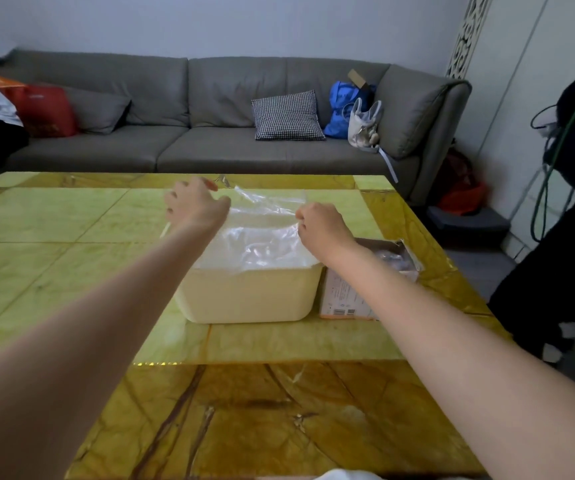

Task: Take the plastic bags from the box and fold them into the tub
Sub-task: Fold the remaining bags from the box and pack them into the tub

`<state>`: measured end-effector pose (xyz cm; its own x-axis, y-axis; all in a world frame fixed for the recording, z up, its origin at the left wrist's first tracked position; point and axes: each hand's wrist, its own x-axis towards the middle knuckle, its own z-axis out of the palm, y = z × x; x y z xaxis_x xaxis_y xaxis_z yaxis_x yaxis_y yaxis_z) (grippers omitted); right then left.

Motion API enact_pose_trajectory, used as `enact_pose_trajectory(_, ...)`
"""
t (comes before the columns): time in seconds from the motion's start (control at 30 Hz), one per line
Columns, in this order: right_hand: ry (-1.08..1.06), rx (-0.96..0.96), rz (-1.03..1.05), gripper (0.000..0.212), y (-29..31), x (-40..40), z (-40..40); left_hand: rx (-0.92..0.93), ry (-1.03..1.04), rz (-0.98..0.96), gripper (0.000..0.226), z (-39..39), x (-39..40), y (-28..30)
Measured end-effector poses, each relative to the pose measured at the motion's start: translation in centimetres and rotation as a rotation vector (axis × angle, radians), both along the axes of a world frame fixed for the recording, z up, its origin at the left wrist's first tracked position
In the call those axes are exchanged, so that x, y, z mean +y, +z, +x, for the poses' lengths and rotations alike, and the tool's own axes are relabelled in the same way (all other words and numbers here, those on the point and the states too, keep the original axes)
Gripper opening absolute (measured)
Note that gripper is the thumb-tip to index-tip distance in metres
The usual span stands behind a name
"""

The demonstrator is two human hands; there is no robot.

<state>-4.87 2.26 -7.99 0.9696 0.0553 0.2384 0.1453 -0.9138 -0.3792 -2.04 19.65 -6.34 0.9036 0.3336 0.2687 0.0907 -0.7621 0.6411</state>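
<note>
Okay: yellow-green table [54, 216], cream tub [248, 294] centred, long side left-right. Clear plastic bag [265, 223] spread flat over tub, stretching away. Open box [358, 292] touching tub's right. Left hand [196, 206], right hand [320, 226] each pinch bag's edges.

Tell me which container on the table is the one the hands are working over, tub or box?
The cream tub. Both hands, left and right, hold the clear plastic bag over it; the cardboard box sits beside it, to the right.
</note>
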Motion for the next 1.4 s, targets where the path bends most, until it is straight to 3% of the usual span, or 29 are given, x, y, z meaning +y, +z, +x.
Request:
enact_pose_trajectory(0.07,0.005,0.027,-0.035,0.026,0.0,0.3,-0.3,-0.038,-0.253,0.080,0.027,-0.4,-1.4,0.5)
enact_pose_trajectory(0.1,0.021,0.044,-0.050,0.022,0.0,0.5,-0.4,0.042,-0.384,0.075,0.028,-0.9,-2.0,0.8)
enact_pose_trajectory(0.2,0.080,0.119,-0.105,0.024,0.1,0.8,-0.7,0.603,-0.612,0.155,0.047,-2.0,-2.8,0.8)
enact_pose_trajectory(0.27,0.106,0.195,-0.188,0.023,0.3,1.1,-0.9,0.774,-0.590,0.359,0.062,-2.0,-2.5,0.2)
enact_pose_trajectory(0.43,0.094,0.319,-0.371,0.033,1.0,1.7,-0.7,0.833,-0.514,0.617,0.071,-1.9,-1.2,-0.2)
enact_pose_trajectory(0.77,0.111,0.376,-0.470,0.035,0.6,2.4,0.0,0.866,-0.400,0.475,0.066,-1.4,0.4,-0.9)
enact_pose_trajectory(0.9,0.106,0.413,-0.483,0.036,0.4,2.8,0.2,0.770,-0.380,0.512,0.067,-1.5,0.6,-1.0)
enact_pose_trajectory(1.03,0.123,0.341,-0.529,0.012,1.0,2.7,0.0,0.403,-0.321,0.377,0.043,-0.9,0.6,-0.3)
enact_pose_trajectory(1.1,0.135,0.291,-0.542,0.025,1.5,2.6,-0.3,0.228,-0.216,0.309,0.031,-0.8,0.3,0.3)
enact_pose_trajectory(1.23,0.084,0.167,-0.527,0.024,2.6,2.1,-0.6,-0.009,-0.060,0.444,0.031,-1.6,-1.1,1.1)
enact_pose_trajectory(1.33,0.017,0.086,-0.394,0.020,3.5,0.7,-0.5,-0.102,-0.196,0.329,0.028,-2.4,-2.9,1.6)
enact_pose_trajectory(1.4,-0.051,0.044,-0.321,0.016,3.8,-0.8,-0.5,-0.054,-0.373,0.250,0.024,-3.0,-4.4,1.9)
